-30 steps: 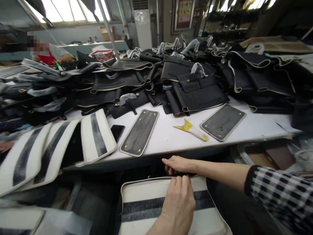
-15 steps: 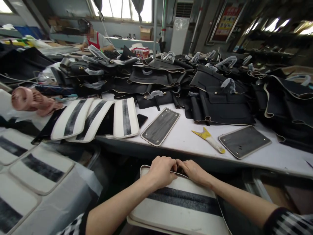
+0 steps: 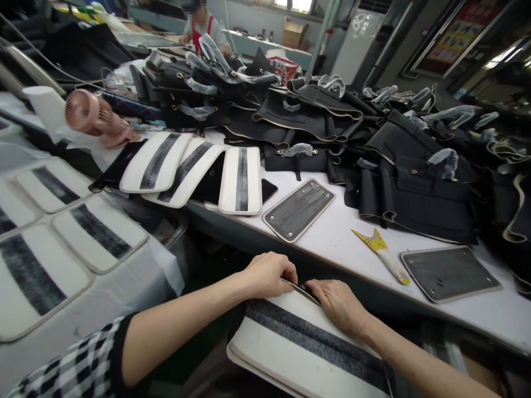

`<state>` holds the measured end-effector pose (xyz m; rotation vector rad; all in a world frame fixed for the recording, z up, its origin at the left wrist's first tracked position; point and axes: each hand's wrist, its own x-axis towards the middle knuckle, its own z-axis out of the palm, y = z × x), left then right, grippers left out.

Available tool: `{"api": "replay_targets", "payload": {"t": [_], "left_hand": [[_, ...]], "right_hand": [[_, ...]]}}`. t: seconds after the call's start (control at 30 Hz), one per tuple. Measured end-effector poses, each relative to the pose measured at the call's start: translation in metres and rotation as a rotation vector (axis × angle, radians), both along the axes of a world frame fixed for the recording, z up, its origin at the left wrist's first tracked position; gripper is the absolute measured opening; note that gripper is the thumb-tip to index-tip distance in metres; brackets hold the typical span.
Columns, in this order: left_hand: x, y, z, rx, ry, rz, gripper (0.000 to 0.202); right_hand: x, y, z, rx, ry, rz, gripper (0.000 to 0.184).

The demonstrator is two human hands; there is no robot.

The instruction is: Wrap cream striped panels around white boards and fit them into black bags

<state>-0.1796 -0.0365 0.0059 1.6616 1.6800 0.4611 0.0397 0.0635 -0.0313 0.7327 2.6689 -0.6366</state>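
A cream panel with a dark stripe (image 3: 307, 359) lies low in front of me, apparently on top of at least one more panel. At its far edge my left hand (image 3: 267, 275) is closed, fingers curled over and thumb on the rim. My right hand (image 3: 340, 304) grips the same edge a short way to the right, thumb and fingers pinched together. Between the hands is a narrow gap with something small and dark that I cannot make out. The fingertips are partly hidden behind the edge.
Ahead, the white table (image 3: 332, 254) bears two grey studded panels (image 3: 299, 210), a yellow-headed tool (image 3: 381, 254), striped cream panels (image 3: 240, 179), a pink fan (image 3: 97, 116) and heaped black bag pieces (image 3: 418, 193). More striped panels (image 3: 99, 235) lie left. A person (image 3: 203, 27) works behind.
The view has swung left and tilted down, so the table things appear farther right. Both hands stay on the panel's far edge, with the right hand slightly farther from the left.
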Motion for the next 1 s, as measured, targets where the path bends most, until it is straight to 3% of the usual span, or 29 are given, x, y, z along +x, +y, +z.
{"api": "replay_targets", "payload": {"t": [0.13,0.3,0.43,0.8,0.87,1.0], "left_hand": [[-0.022,-0.012,-0.015,-0.021,-0.157,0.065,0.021],[-0.019,-0.020,-0.029,0.023,-0.242,0.138,0.020],[-0.017,-0.023,-0.035,0.029,-0.251,0.191,0.019],[-0.023,-0.028,-0.041,0.111,-0.249,0.191,0.020],[-0.028,-0.028,-0.041,0.064,-0.327,0.179,0.025],[-0.043,-0.032,-0.050,-0.142,-0.711,0.160,0.045]], "right_hand": [[-0.012,-0.008,0.001,0.010,-0.003,-0.054,0.055],[-0.029,-0.013,-0.002,-0.017,-0.015,-0.115,0.058],[-0.037,-0.015,-0.005,-0.053,-0.023,-0.129,0.059],[-0.062,-0.024,-0.006,-0.074,-0.015,-0.085,0.055],[-0.064,-0.025,-0.006,-0.081,-0.021,-0.069,0.054],[-0.067,-0.023,-0.003,-0.096,-0.041,-0.051,0.055]]}}
